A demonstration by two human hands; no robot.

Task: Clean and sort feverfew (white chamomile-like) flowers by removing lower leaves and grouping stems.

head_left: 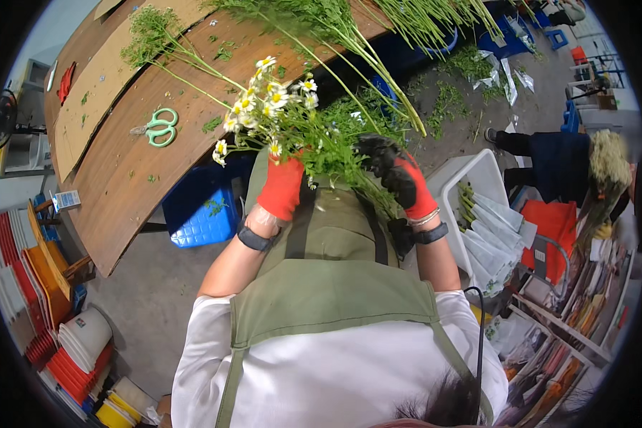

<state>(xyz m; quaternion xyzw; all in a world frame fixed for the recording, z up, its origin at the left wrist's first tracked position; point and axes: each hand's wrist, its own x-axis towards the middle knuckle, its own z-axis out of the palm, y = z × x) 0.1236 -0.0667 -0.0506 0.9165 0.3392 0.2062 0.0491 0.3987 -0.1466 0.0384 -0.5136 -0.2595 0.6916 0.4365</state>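
Note:
A bunch of small white daisies (pixel 271 100) with yellow centres lies across my lap, blooms at the far left and leafy stems running toward the lower right. My left hand (pixel 282 187), in a red glove, is closed around the stems just below the blooms; its fingers are partly hidden by flowers and leaves. In a red glove with black palm and fingers, my right hand (pixel 401 175) curls round the leafy lower part of the same stems. Loose green leaves (pixel 339 146) crowd between the two hands.
A brown wooden table (pixel 121 192) holds green-handled scissors (pixel 160 128), loose stems (pixel 349 43) and leaf scraps. Under it stands a blue stool (pixel 203 207). On my right, a pale crate (pixel 453 207) holds wrapped bunches (pixel 492 228). Another person (pixel 549 164) works beyond it.

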